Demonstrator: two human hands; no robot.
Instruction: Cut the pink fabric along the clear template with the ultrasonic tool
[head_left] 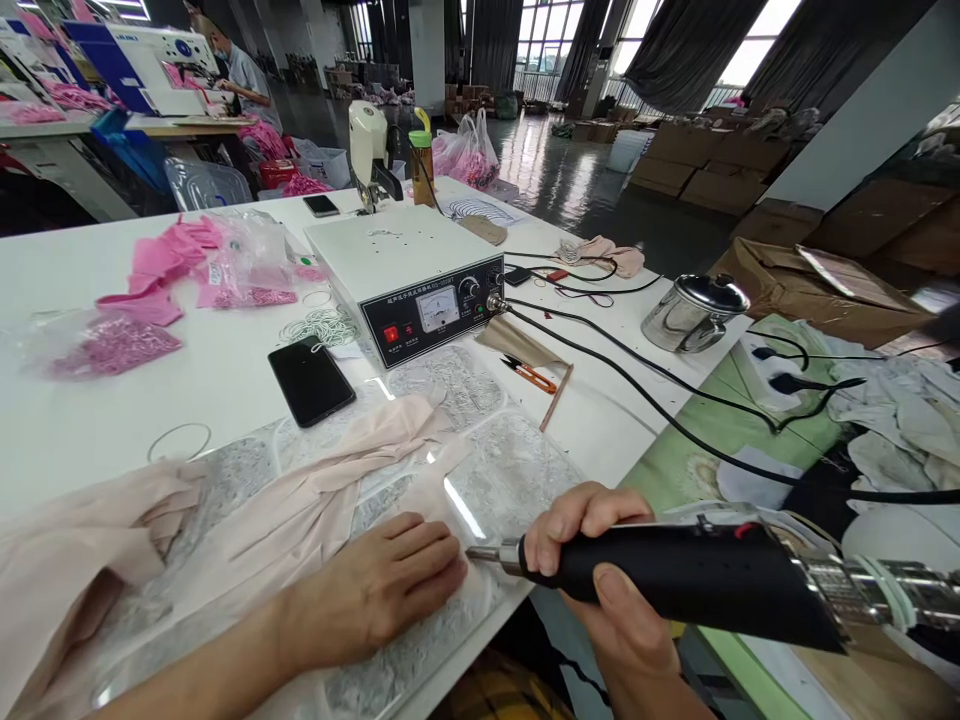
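A black handheld tool (pixel 675 580) with a metal tip is gripped in the closed right hand (pixel 600 560) at the near edge of the table (pixel 75 430); pale pink fabric (pixel 322 490) is pressed flat under the open left hand (pixel 382 590).

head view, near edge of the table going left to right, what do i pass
pale pink fabric → left hand pressed flat on it → right hand → black handheld tool in its grip
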